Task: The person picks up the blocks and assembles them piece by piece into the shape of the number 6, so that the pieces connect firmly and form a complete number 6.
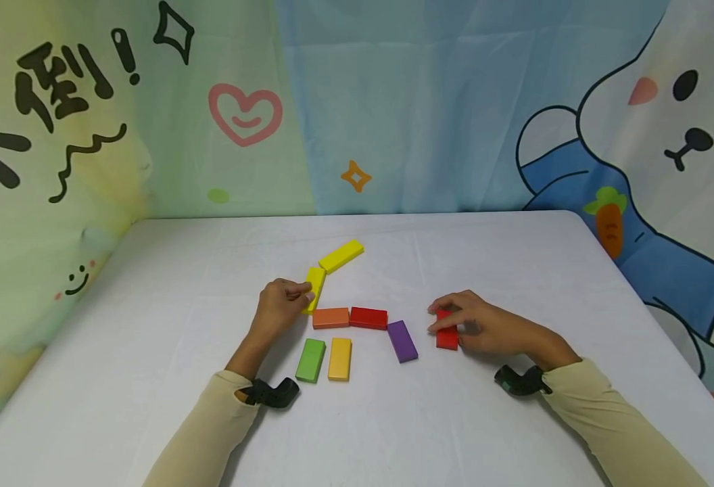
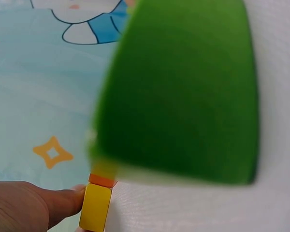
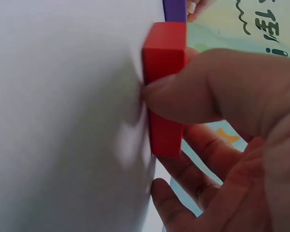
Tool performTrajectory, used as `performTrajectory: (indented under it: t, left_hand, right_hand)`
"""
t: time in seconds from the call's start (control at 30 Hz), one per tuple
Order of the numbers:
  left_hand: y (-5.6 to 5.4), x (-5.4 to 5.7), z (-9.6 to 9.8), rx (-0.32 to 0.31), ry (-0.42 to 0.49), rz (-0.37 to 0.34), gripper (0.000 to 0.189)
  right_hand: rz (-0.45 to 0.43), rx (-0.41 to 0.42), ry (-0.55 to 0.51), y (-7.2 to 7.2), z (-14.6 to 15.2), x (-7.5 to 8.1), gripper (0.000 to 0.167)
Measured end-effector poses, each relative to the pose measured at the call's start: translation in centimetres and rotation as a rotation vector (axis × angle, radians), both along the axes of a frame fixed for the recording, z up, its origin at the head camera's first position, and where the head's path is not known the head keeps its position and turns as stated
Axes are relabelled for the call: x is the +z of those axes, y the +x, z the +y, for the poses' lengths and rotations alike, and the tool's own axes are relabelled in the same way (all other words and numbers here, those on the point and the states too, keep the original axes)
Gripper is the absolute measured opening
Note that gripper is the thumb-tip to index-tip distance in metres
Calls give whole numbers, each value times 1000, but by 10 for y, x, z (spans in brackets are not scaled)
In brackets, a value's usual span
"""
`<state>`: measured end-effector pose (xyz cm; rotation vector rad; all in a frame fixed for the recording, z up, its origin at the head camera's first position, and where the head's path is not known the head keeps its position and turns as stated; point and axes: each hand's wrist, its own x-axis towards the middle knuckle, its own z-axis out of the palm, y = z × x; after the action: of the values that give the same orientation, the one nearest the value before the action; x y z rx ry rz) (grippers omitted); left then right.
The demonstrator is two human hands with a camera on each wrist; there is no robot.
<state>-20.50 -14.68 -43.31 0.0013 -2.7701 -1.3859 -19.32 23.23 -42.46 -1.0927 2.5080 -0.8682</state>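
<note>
My left hand (image 1: 279, 308) pinches a yellow block (image 1: 317, 277) that lies on the table; its thumb is also seen against this yellow block (image 2: 95, 208) in the left wrist view. At the block's far end a second yellow block (image 1: 341, 256) slants away to the right. Close by its near end is an orange block (image 1: 330, 318), followed by a red block (image 1: 368, 318) and a tilted purple block (image 1: 402, 341). To the right of these, my right hand (image 1: 487, 325) holds another red block (image 3: 165, 67) between thumb and fingers, low over the white cloth.
A green block (image 1: 311, 360) and an amber block (image 1: 339, 359) lie side by side nearer me, between the forearms. The green block (image 2: 179, 92) looms large and blurred in the left wrist view. White cloth (image 1: 491, 433) covers the table, and a printed curtain (image 1: 430, 122) hangs behind it.
</note>
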Motion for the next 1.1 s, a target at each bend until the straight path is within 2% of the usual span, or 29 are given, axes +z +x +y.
performTrajectory:
  t: [0.2,0.33,0.57,1.1]
  left_hand:
    - [0,1,0,1,-3,4,26]
    - [-1,2,0,1,-10,9,27]
    - [0,1,1,12,-2,-11,27]
    - [0,-1,0,3,3,3,26]
  right_hand:
    - [-20,-29,5,1,-3,0,50]
    - [-49,-34,10,2,-2,3,44]
    - [-39,-44,63,2,-1,5,34]
    - [-88,-68,-23,4,-6,9,33]
